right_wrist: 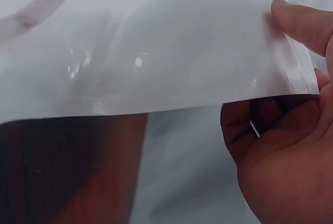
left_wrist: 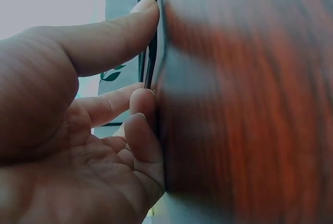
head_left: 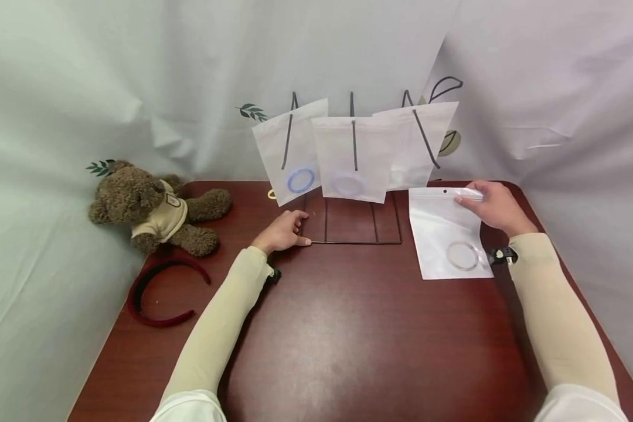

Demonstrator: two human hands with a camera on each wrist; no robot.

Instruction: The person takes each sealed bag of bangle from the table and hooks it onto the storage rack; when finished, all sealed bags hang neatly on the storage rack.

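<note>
My right hand (head_left: 498, 205) pinches the top right corner of a frosted zip bag (head_left: 432, 234), thumb in front and fingers behind. A pale bangle (head_left: 462, 256) shows through that bag, and a small hang hole is near its top edge. At the front left corner of a black wire display rack (head_left: 358, 242), my left hand (head_left: 281, 230) grips the base wire. In the left wrist view its thumb lies on the wire (left_wrist: 152, 62), fingers curled beside it. On the rack's hooks hang a bag with a blue bangle (head_left: 300, 180), a bag with a pale purple bangle (head_left: 348, 184) and another bag (head_left: 419, 140).
A brown teddy bear (head_left: 137, 199) in a cream top leans at the table's back left. In front of it lies a dark red headband (head_left: 137, 293). A small yellow ring (head_left: 271, 194) peeks out behind the left hanging bag. White cloth (head_left: 111, 70) surrounds the dark red wooden table (head_left: 348, 328).
</note>
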